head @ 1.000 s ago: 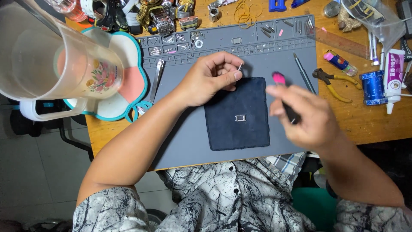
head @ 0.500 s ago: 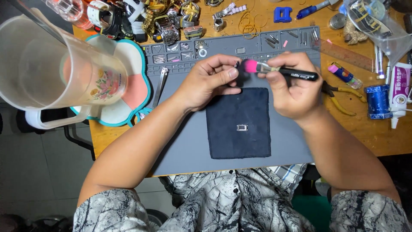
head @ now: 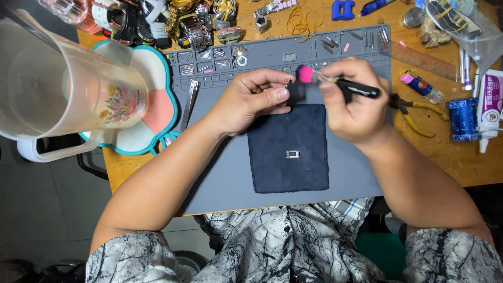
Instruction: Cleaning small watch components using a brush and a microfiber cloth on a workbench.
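Change: one second ago the right hand (head: 356, 105) was low beside the dark cloth (head: 289, 148); now it is raised, and the pink-tipped tool (head: 335, 84) meets the small metal part (head: 288, 83).
Meaning: work on the part seems to begin.
Left hand (head: 254, 99): pinches this part, above the cloth's top edge.
Right hand: closed around the tool.
Count: two hands, one tool, one cloth, one small metal frame (head: 293, 154) on the cloth, one grey mat (head: 225, 178).

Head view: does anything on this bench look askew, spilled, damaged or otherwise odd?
Nothing looks spilled or broken. The clear plastic jug with a flower print lies tipped on its side on the flower-shaped teal-rimmed mat, hanging over the wooden bench's left edge. The back of the bench is crowded with loose watches and parts.
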